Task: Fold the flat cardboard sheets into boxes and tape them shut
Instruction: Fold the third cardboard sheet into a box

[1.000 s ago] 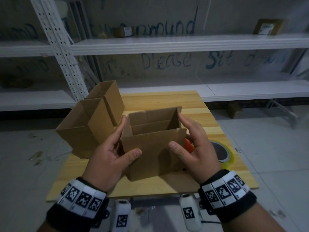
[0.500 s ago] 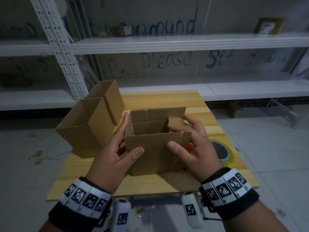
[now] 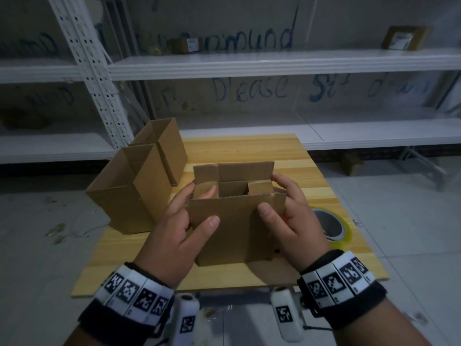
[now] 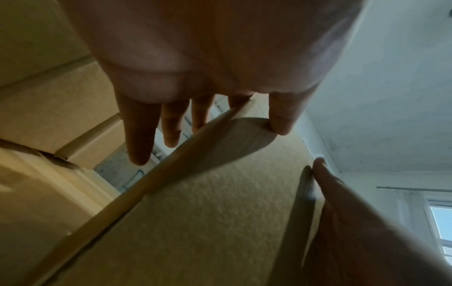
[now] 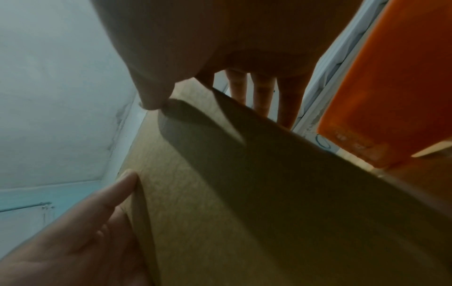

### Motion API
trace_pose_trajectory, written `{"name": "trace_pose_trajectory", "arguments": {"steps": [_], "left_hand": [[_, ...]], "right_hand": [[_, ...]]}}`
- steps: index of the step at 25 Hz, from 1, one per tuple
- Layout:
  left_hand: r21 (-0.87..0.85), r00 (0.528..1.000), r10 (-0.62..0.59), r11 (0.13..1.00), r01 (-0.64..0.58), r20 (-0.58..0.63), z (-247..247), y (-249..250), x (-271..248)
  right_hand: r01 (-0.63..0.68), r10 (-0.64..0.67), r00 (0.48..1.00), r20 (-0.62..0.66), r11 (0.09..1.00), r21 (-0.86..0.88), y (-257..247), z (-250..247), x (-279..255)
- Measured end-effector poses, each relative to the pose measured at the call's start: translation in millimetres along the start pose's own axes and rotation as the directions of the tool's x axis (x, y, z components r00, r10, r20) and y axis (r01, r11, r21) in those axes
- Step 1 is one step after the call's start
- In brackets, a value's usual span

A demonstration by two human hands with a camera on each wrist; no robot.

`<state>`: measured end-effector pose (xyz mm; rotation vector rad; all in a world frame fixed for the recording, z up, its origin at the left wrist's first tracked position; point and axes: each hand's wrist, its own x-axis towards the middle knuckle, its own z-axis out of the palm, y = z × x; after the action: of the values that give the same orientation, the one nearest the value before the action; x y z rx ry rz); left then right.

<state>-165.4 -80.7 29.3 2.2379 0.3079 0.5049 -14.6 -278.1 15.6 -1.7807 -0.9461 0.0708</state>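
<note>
The box (image 3: 232, 228) stands near the front edge of the wooden table (image 3: 249, 151), its top flaps partly up. The left hand (image 3: 179, 233) grasps its left corner, thumb on the near wall, fingers bent over a side flap. The right hand (image 3: 287, 221) grasps the right corner the same way. Two open boxes (image 3: 139, 186) stand to the left. A tape roll (image 3: 331, 226) lies on the right.

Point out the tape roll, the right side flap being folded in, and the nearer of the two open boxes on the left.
tape roll (image 3: 345, 227): head view, yellowish rim.
right side flap (image 3: 260, 187): head view, top face.
nearer open box (image 3: 117, 206): head view, front wall.
</note>
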Motion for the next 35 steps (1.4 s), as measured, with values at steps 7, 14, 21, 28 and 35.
{"name": "trace_pose_trajectory", "arguments": {"steps": [7,14,21,28,35], "left_hand": [[-0.263,0.986,-0.136,0.959,0.106,-0.098,7,11,2],[-0.485,0.96,-0.262,0.855,0.183,-0.101,9,9,8],[-0.568,0.962,-0.248,0.81,0.144,-0.111,7,7,11],[-0.419,0.962,-0.181,0.904,0.082,-0.204,9,-2,11],[-0.42,0.928,-0.245,0.901,0.111,-0.281,11,-1,12]], "right_hand": [[-0.049,0.049,0.998,-0.041,0.999,0.008,-3,0,3],[-0.172,0.197,0.976,-0.094,0.959,0.224,-6,1,2],[-0.186,0.2,0.98,-0.026,0.946,0.267,-8,2,5],[-0.161,0.178,0.982,-0.064,0.964,0.21,-5,-3,3],[-0.071,0.069,0.981,-0.179,0.997,-0.006,-1,3,2]]}}
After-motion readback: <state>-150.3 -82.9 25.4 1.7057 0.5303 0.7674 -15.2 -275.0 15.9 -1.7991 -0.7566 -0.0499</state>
